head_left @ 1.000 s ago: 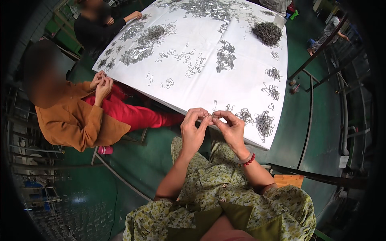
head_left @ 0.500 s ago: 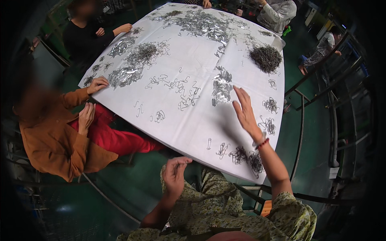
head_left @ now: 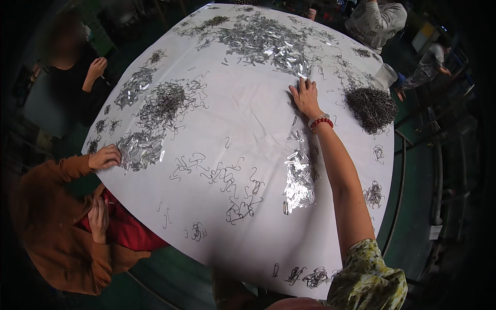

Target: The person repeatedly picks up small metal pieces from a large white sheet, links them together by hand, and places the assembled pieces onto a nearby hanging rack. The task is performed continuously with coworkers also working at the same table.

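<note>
- Pieces of shiny metal (head_left: 263,44) lie in a broad pile on the far part of the white table (head_left: 248,132).
- The right hand (head_left: 308,99) reaches to the near edge of that pile, its fingers extended and the thumb held apart; whether the fingertips pinch a piece cannot be told.
- The left hand is out of view, so its fingers cannot be told.
- Red beads (head_left: 322,123) circle the right wrist.
- A narrow patch of bright pieces (head_left: 298,183) lies left of the right forearm.
- Right of the hand sits a dense dark heap of wire hooks (head_left: 371,107), a translucent container (head_left: 385,76) just beyond.
- Loose hooks (head_left: 240,206) lie scattered toward the middle.
- A co-worker's hand (head_left: 105,157) touches a left-hand pile (head_left: 143,152).
</note>
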